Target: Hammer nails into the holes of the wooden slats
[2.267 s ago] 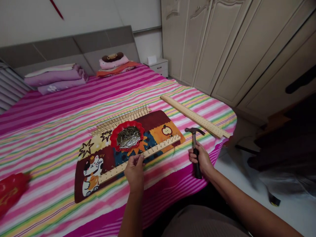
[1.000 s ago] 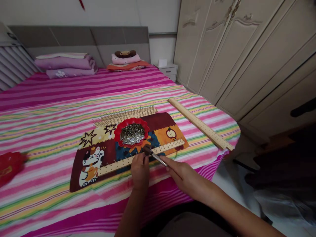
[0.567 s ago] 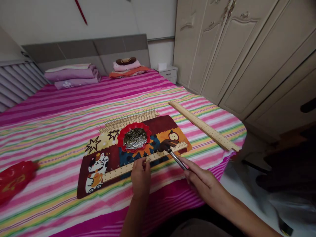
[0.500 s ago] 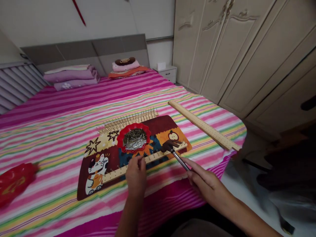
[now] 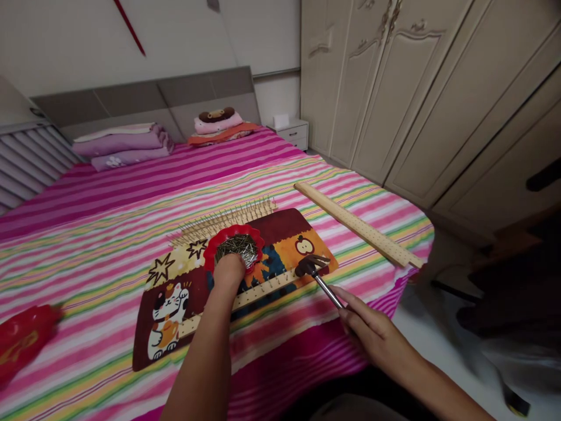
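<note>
My left hand [image 5: 229, 273] reaches into a red scalloped bowl [image 5: 208, 255] filled with loose nails [image 5: 245, 245]; its fingertips are hidden among them. In my right hand [image 5: 370, 333] is a hammer [image 5: 326, 287] with a metal shaft and a dark head, resting over the right end of a narrow wooden strip [image 5: 263, 287]. Several nails stand up along that strip. Beneath bowl and strip lies a patterned mat [image 5: 280, 225] with a cat and an apple printed on it. Behind the bowl are wooden strips [image 5: 228, 219] bristling with upright nails.
Wooden strips with rows of holes [image 5: 359, 225] lie at the right of the striped bedspread [image 5: 105, 251]. A red plastic item [image 5: 26, 339] is at the left edge. Folded bedding [image 5: 127, 143] sits by the headboard, and a wardrobe [image 5: 372, 88] stands at the right.
My left hand has moved from the wooden strip up and left into the bowl of nails. My right hand keeps the hammer over the strip's right end, and the camera view has shifted slightly.
</note>
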Demonstrator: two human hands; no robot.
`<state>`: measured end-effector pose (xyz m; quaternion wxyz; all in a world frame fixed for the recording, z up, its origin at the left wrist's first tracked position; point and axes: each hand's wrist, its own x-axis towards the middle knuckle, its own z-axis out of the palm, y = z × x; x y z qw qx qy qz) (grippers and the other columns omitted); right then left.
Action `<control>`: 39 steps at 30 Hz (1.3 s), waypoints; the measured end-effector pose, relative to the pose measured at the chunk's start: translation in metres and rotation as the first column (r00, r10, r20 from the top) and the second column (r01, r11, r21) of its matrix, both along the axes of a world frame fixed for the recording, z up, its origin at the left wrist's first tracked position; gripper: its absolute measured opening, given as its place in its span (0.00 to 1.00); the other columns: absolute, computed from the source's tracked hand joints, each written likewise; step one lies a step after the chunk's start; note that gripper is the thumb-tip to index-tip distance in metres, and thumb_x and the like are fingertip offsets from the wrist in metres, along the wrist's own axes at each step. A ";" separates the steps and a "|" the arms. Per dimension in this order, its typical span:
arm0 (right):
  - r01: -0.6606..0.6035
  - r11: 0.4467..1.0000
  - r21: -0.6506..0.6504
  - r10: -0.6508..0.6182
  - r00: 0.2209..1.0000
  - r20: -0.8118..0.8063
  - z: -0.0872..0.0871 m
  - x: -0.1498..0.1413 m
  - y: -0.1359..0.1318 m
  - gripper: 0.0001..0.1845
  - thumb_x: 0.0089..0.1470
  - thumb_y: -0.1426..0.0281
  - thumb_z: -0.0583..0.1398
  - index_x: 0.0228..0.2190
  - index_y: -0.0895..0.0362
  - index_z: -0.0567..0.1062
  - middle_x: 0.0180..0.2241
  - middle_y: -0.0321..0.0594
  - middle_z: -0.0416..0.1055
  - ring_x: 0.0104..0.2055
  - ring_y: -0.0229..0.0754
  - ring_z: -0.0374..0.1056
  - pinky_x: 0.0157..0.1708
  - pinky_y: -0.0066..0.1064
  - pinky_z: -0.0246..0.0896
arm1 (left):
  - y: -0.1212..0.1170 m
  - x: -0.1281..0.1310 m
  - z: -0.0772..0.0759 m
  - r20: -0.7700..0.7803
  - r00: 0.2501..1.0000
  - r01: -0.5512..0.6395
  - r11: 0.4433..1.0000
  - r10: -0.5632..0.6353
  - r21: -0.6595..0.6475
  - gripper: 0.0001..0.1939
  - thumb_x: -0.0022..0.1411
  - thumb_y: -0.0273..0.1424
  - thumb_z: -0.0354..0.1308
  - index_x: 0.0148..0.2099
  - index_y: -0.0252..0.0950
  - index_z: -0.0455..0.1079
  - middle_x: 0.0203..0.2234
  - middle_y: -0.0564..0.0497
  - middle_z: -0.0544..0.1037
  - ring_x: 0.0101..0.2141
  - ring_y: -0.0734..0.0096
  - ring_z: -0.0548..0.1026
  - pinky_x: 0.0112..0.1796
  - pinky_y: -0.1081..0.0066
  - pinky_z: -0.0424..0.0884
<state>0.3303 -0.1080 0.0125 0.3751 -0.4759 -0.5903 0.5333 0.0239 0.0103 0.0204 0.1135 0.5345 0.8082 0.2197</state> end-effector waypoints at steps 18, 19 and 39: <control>-0.042 0.997 -0.060 0.042 0.999 -0.006 0.003 -0.006 -0.005 0.29 0.58 0.59 0.52 0.59 0.56 0.64 0.20 0.30 0.51 0.21 0.35 0.48 0.20 0.27 0.46 | -0.079 -0.007 0.044 0.895 0.445 -0.125 0.988 -0.028 0.093 0.22 0.34 0.35 0.69 0.35 0.31 0.76 0.26 0.48 0.78 0.24 0.78 0.71 0.24 0.78 0.63; -0.045 0.997 -0.064 0.045 0.999 -0.008 0.003 -0.007 -0.006 0.30 0.58 0.59 0.52 0.59 0.56 0.64 0.20 0.30 0.51 0.21 0.35 0.48 0.19 0.27 0.46 | -0.086 -0.006 0.045 0.913 0.408 -0.138 0.988 -0.009 0.071 0.21 0.34 0.33 0.69 0.35 0.31 0.76 0.27 0.47 0.79 0.25 0.77 0.71 0.26 0.77 0.65; -0.054 0.995 -0.088 0.053 0.999 -0.009 0.007 -0.011 -0.011 0.29 0.59 0.62 0.51 0.60 0.60 0.62 0.19 0.28 0.49 0.19 0.34 0.48 0.18 0.26 0.42 | -0.133 0.028 0.005 0.976 0.161 -0.295 0.951 0.148 -0.096 0.25 0.27 0.33 0.74 0.32 0.31 0.73 0.23 0.52 0.78 0.22 0.78 0.73 0.24 0.79 0.69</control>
